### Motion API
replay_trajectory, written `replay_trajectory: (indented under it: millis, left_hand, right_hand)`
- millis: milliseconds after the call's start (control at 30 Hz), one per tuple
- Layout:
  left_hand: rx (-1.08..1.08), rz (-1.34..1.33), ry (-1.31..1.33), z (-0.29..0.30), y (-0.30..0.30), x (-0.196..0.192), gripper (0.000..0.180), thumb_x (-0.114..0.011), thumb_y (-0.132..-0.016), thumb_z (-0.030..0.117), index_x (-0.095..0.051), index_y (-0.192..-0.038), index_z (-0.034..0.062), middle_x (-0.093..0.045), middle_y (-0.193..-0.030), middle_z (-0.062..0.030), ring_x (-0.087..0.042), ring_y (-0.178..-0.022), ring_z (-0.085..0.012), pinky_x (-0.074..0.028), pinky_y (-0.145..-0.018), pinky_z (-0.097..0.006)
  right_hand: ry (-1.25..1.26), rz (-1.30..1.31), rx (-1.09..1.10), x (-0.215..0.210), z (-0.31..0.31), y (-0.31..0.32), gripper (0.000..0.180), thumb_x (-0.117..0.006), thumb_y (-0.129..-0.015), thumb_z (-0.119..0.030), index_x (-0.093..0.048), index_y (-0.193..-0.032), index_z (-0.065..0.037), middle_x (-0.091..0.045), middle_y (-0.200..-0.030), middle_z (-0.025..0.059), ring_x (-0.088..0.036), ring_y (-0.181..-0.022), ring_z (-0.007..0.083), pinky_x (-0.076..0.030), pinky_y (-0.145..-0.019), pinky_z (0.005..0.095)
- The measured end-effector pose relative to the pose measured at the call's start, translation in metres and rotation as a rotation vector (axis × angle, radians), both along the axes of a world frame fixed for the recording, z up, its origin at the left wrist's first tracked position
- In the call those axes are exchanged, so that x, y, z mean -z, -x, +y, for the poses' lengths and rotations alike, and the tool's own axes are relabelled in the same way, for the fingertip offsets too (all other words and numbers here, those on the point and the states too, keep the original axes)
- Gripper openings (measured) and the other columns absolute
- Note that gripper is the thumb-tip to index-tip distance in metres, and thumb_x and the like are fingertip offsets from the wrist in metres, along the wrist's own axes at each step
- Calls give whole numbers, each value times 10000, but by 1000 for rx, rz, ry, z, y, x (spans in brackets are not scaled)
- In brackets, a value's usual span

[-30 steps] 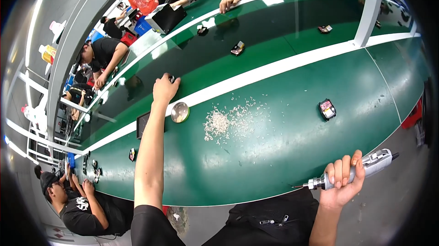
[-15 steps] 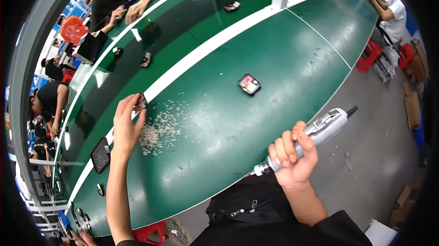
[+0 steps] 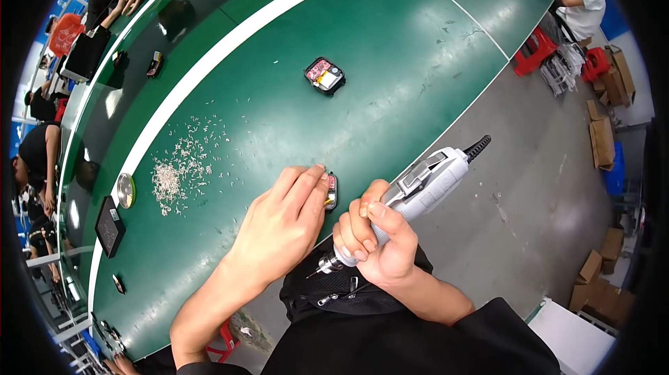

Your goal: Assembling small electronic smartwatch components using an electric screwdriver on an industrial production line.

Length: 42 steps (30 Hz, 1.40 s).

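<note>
Left hand (image 3: 282, 218) at black module (image 3: 332, 192); right hand (image 3: 376, 236) — around screwdriver (image 3: 433, 178)

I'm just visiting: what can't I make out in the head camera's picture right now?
All in the head view:
Left part of the small device: hidden by the left hand.
Part of the grey power tool: covered by the right hand's fingers.
What the scattered pale bits are: too small.
Marks in the black tray: too small to identify.

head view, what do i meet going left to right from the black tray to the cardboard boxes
Black rectangular tray, heap of tiny white pieces, left hand, right hand gripping a grey electric screwdriver, cardboard boxes.
</note>
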<state>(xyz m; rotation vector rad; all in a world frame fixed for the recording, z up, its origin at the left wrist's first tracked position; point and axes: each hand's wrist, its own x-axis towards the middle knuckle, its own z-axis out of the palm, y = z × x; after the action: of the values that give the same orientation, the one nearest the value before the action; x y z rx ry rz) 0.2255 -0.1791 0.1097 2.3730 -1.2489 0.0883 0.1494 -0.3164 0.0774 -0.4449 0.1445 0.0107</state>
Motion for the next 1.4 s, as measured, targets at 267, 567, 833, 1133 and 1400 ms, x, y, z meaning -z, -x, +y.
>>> replay_trajectory:
  millis: [267, 567, 833, 1133, 1400]
  left_hand:
    - [70, -146, 37, -2, 6, 12, 330, -639, -626, 1, -619, -945, -79, -636, -996, -179, -632, -862, -295, -555, -659, -335]
    - [2, -176, 39, 1, 18, 18, 353, -652, -632, 9, -614, -965, -101, -632, -1026, -205, -633, -895, -318, -559, -666, -352]
    - [37, -107, -24, 10, 26, 18, 332, -655, -722, 25, -618, -1009, -137, -594, -1132, -256, -597, -1034, -334, -547, -815, -354]
    - [52, -234, -50, 12, 26, 28, 368, -640, -670, 8, -627, -1010, -132, -602, -1130, -246, -603, -1035, -332, -543, -834, -363]
    - [35, -191, 20, 13, 24, 31, 389, -655, -630, -20, -621, -1001, -133, -605, -1119, -236, -610, -1019, -334, -565, -774, -365]
  right_hand:
    - [70, 72, -19, 8, 8, 4, 122, -461, -932, -192, -450, -853, -101, -386, -522, 12, -394, -426, 134, -388, -493, 301]
    - [-41, 59, -72, 5, -5, -1, 100, -475, -929, -140, -440, -874, -64, -407, -540, 32, -429, -449, 146, -393, -487, 304]
    - [374, -416, -26, -38, -62, -55, 202, -406, -984, -258, -451, -908, -76, -379, -524, -17, -381, -412, 90, -391, -475, 276]
    - [472, -322, 36, -30, -54, -73, 157, -437, -934, -156, -498, -873, -24, -375, -479, 15, -392, -385, 123, -365, -431, 286]
    - [592, -424, -44, -24, -50, -77, 196, -386, -972, -211, -468, -870, -65, -370, -517, -26, -352, -391, 79, -351, -435, 252]
